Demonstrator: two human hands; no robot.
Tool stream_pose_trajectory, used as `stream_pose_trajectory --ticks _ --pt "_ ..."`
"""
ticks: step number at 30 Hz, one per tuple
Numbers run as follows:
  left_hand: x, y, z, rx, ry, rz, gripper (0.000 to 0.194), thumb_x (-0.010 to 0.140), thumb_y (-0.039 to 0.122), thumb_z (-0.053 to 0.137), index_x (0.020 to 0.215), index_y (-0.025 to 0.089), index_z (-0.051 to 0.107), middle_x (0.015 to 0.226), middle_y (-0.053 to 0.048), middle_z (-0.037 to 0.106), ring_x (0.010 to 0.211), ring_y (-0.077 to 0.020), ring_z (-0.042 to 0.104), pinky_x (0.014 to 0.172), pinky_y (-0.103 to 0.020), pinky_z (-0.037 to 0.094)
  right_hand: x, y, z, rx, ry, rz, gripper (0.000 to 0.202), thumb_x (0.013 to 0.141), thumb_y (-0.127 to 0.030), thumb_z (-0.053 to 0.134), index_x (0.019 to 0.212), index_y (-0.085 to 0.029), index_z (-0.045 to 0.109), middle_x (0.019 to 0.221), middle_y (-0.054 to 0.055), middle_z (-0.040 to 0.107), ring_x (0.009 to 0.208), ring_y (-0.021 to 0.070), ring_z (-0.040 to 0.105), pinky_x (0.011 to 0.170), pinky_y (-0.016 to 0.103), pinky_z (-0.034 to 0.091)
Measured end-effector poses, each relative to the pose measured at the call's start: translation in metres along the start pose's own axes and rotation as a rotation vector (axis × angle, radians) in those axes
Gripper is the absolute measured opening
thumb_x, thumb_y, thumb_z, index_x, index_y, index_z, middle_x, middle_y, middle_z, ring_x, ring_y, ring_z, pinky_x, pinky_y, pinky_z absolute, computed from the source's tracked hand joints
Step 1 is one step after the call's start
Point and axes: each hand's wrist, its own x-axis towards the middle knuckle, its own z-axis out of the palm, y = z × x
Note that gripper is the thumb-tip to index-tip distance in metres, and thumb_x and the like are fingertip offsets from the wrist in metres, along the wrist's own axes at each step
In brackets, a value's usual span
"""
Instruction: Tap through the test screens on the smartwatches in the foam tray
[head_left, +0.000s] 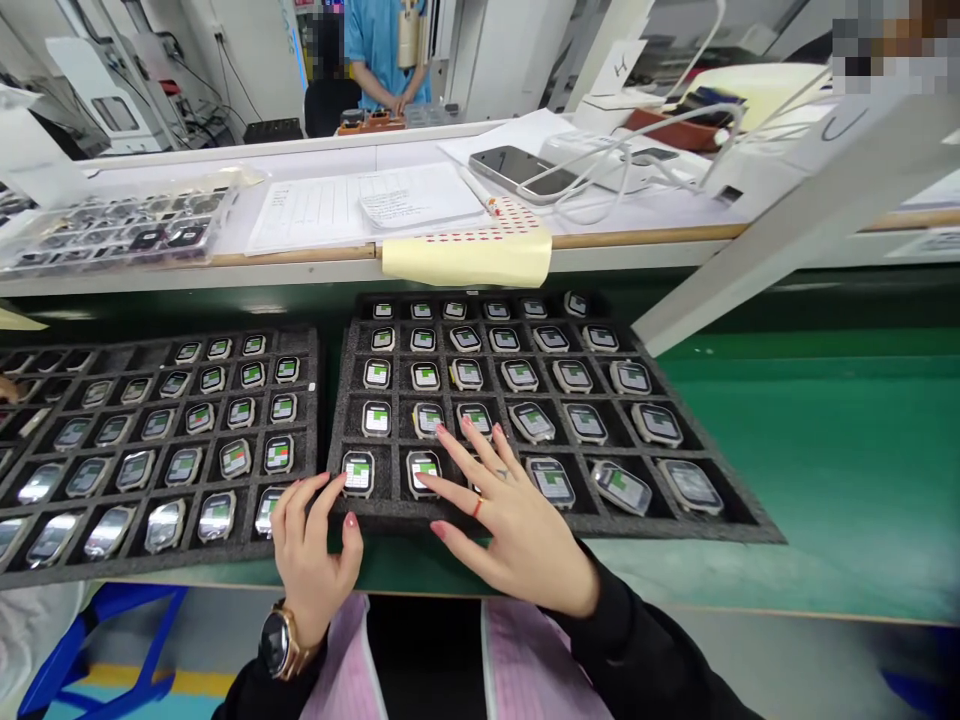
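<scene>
Two dark foam trays lie side by side, their square compartments filled with smartwatch faces without straps. Over the front edge of the right foam tray (480,520) is my right hand (517,520), fingers spread, its index fingertip at a lit smartwatch (424,474) in the front row. It partly covers the neighbouring compartment. My left hand (311,540) rests at the gap between the trays, fingers apart and holding nothing, its index fingertip beside the corner smartwatch (358,474). Many screens show green and white blocks; some in the left foam tray (319,350) show red too.
A raised shelf behind holds papers (315,212), a phone (525,172), white cables (622,160) and a clear plastic tray (112,225) of watch parts. A white post (750,220) slants down at the right. Across the shelf stands a person in blue (386,50). Another hand (7,390) shows at far left.
</scene>
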Motion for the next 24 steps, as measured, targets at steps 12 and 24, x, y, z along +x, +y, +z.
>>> stream_pose_trajectory --ticks 12,24 --pt "-0.0045 0.0001 0.0061 0.037 0.038 -0.024 0.031 0.092 0.017 0.054 0.122 0.015 0.061 0.116 -0.014 0.061 0.113 -0.0290 0.053 0.101 -0.044 0.039 -0.0030 0.0000 0.0003 0.006 0.046 0.026 0.034 0.095 -0.025 0.058 0.129 -0.019 0.063 0.159 0.014 0.028 0.148 0.0370 0.016 0.115 0.067 0.022" --pt "-0.0047 0.0023 0.0073 0.103 0.021 -0.006 0.031 0.092 0.016 0.054 0.120 0.018 0.066 0.116 -0.014 0.059 0.110 -0.0306 0.053 0.099 -0.044 0.039 -0.0044 0.0015 0.0043 0.060 0.114 0.017 0.030 0.099 -0.024 0.054 0.127 -0.017 0.062 0.157 0.016 0.032 0.148 0.0359 0.019 0.116 0.067 0.020"
